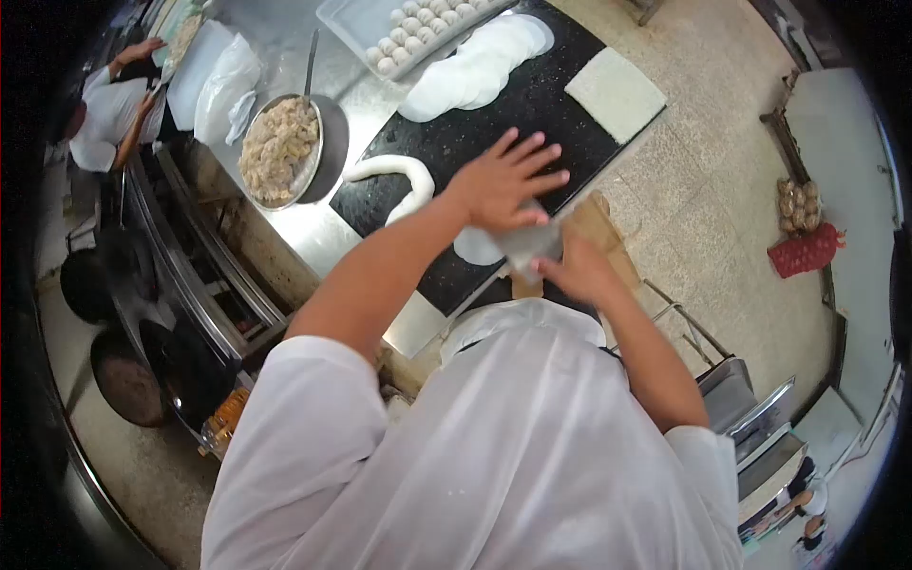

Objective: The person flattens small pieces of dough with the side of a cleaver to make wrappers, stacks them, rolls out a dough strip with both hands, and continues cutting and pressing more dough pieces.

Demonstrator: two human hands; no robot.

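My left hand (508,180) is spread, palm down, over the black board (446,142), with nothing in its fingers. My right hand (575,261) grips a flat grey metal blade (527,249), blurred by motion, beside the left thumb. Partly under the blade lies a thin white dough round (475,246). A curved dough roll (408,171) rests left of my left hand. Farther up the board is an overlapping row of thin white dough rounds (475,71).
A bowl of filling (280,152) with a utensil stands at left. Behind are a tray (351,28) of dough balls and a plastic bag (228,85). A white cloth (617,93) lies at the board's right end. Another person (114,109) works far left, near dark pans (128,375).
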